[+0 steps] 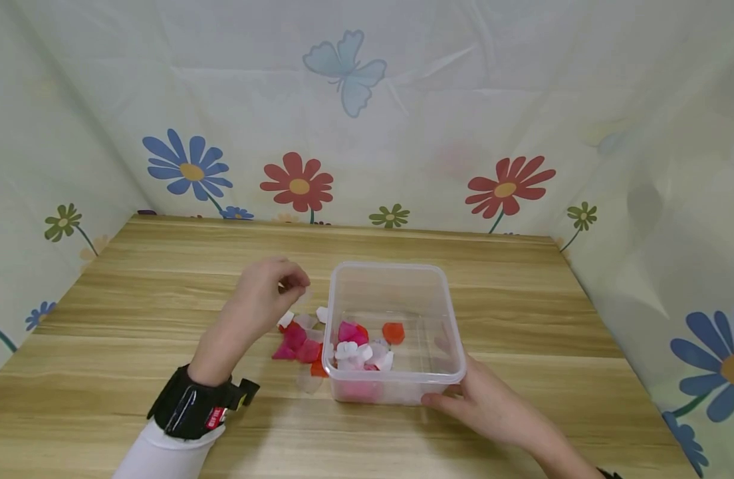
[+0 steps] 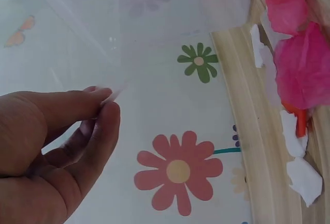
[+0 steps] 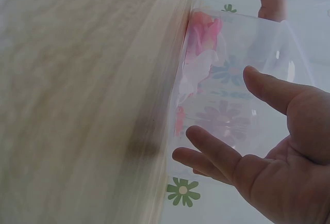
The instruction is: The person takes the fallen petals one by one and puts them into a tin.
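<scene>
a flowered curtain (image 1: 433,40) hangs beyond the clear plastic box (image 1: 397,377), and a wooden table (image 1: 522,319) spreads beneath and around it. the box stands upright and lidless. the right hand (image 1: 483,404) is at the box's near right corner, fingers extended, thumb wide of them. the left hand (image 1: 259,291) is raised left of the box, thumb and fingertip together. loose petals (image 1: 295,337), pink, red and white, lie just beside the box's left wall. inside the box, mixed petals (image 1: 358,350) gather toward its left side; one orange-red petal (image 1: 393,332) lies apart, to their right. the left hand pinches a pale, sheer petal (image 2: 118,90) left of the box.
</scene>
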A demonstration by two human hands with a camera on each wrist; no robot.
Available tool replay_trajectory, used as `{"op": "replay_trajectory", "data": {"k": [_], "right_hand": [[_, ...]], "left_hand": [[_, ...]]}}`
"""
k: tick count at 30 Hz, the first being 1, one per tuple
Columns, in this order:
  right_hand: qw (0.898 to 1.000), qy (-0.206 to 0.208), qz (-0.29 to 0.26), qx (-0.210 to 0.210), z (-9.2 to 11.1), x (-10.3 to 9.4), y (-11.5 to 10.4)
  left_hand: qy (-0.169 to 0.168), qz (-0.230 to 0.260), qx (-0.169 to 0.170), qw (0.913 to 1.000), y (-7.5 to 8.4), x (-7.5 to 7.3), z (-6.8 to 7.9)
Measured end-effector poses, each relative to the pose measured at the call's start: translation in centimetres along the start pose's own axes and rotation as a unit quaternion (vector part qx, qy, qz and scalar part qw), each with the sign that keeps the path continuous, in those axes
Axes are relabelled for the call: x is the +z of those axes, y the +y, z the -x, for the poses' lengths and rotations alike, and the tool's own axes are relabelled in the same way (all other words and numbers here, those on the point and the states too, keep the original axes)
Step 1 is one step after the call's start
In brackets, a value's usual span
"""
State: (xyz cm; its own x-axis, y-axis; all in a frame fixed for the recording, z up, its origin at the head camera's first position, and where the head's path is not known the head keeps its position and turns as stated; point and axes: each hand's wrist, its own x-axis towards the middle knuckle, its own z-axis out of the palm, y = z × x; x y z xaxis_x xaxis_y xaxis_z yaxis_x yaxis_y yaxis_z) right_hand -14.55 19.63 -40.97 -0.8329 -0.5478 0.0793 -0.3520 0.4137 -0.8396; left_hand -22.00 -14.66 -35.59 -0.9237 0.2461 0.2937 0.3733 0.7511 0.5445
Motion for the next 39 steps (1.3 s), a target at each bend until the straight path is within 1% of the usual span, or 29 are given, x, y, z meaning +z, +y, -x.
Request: {"op": "replay_trajectory", "data": {"k": [3,6,8,12,14,18,22,29,35,39], "right_hand": [[1.000,0.000,0.002,0.001,0.0,0.0,0.0],[1.000,0.000,0.005,0.002,0.0,0.0,0.1],[1.000,0.001,0.008,0.003,0.0,0.1,0.2],[1.000,0.004,0.014,0.004,0.0,0.2,0.2],[1.000,0.005,0.016,0.004,0.1,0.2,0.2],[1.000,0.004,0.018,0.010,0.1,0.2,0.2],[1.000,0.001,0.010,0.012,0.1,0.1,0.2],[1.000,0.002,0.006,0.014,0.1,0.1,0.1],[1.000,0.002,0.001,0.014,0.0,0.1,0.1],[1.000,0.002,0.004,0.011,0.0,0.1,0.1]], "left_hand": [[0.049,0.022,0.027,0.9982,0.7,-0.2,0.1],[0.088,0.053,0.053,0.9933,1.5,-0.4,0.4],[0.104,0.067,0.067,0.9900,2.2,-0.6,0.7],[0.118,0.093,0.098,0.9838,3.5,-0.7,1.2],[0.117,0.103,0.116,0.9810,4.1,-0.6,1.3],[0.101,0.120,0.145,0.9769,5.1,-0.1,1.5],[0.086,0.117,0.158,0.9766,5.7,0.4,1.7],[0.067,0.125,0.177,0.9741,6.1,1.0,1.7],[0.043,0.131,0.201,0.9699,6.1,1.5,1.7],[0.035,0.131,0.212,0.9678,6.1,1.6,1.6]]}}
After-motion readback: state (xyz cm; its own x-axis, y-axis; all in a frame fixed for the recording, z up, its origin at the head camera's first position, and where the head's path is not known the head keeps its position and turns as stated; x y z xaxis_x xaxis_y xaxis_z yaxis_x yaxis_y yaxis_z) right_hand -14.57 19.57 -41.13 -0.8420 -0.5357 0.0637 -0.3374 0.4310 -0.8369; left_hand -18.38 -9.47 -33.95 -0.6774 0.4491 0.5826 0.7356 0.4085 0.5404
